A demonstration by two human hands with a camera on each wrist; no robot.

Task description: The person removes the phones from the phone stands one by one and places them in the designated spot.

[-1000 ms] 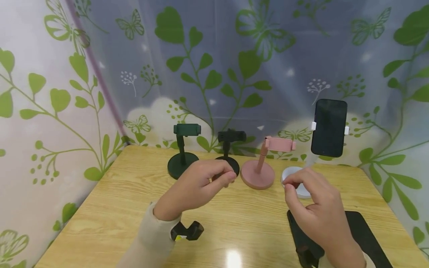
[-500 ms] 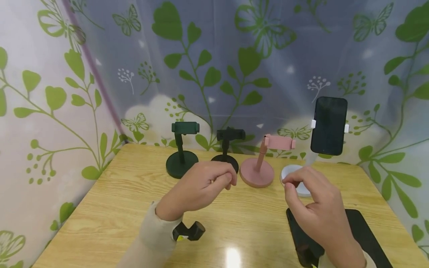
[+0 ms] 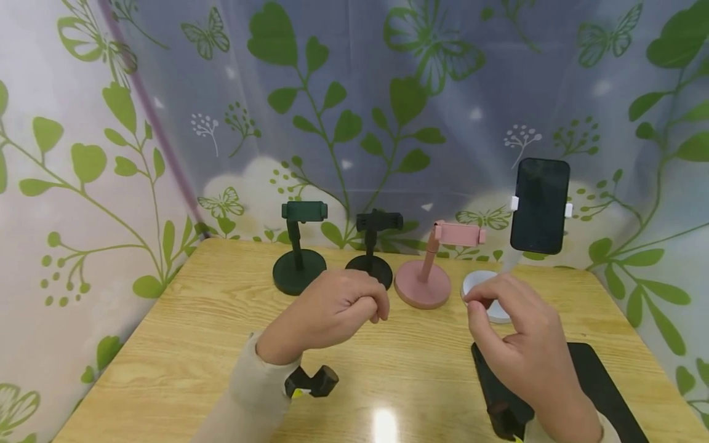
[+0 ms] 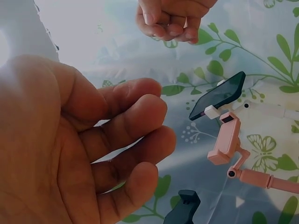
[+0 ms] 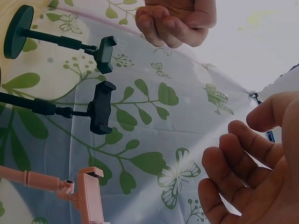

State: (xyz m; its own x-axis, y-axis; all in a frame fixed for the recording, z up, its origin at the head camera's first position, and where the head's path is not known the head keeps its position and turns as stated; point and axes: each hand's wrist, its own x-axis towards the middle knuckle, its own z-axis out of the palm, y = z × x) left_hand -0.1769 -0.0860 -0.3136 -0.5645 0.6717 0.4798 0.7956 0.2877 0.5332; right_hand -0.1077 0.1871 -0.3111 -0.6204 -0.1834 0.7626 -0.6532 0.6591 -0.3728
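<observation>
My left hand (image 3: 332,311) hovers over the table, before the black phone stand (image 3: 380,221), its fingers loosely bent and nothing in them. The left wrist view shows its bare palm and fingers (image 4: 135,116). To the right, my right hand (image 3: 523,344) hangs with relaxed, bent fingers, also holding nothing; it partly covers the white phone stand (image 3: 477,280) in the head view. That stand carries an upright smartphone (image 3: 540,206) clamped at its sides. A pink phone stand (image 3: 422,284) stands between the hands, farther back. At the row's left is a dark green phone stand (image 3: 299,274).
A flat black slab (image 3: 595,372), perhaps a tablet, lies on the wooden table (image 3: 183,344) beneath my right hand and is partly hidden. Behind the stands hangs a leaf-and-butterfly patterned curtain (image 3: 365,61). A small black device (image 3: 312,381) is strapped at my left wrist.
My left hand's thumb and index finger have bent slightly further down. The head view has shifted a little. The right hand and the stands stay as they were.
</observation>
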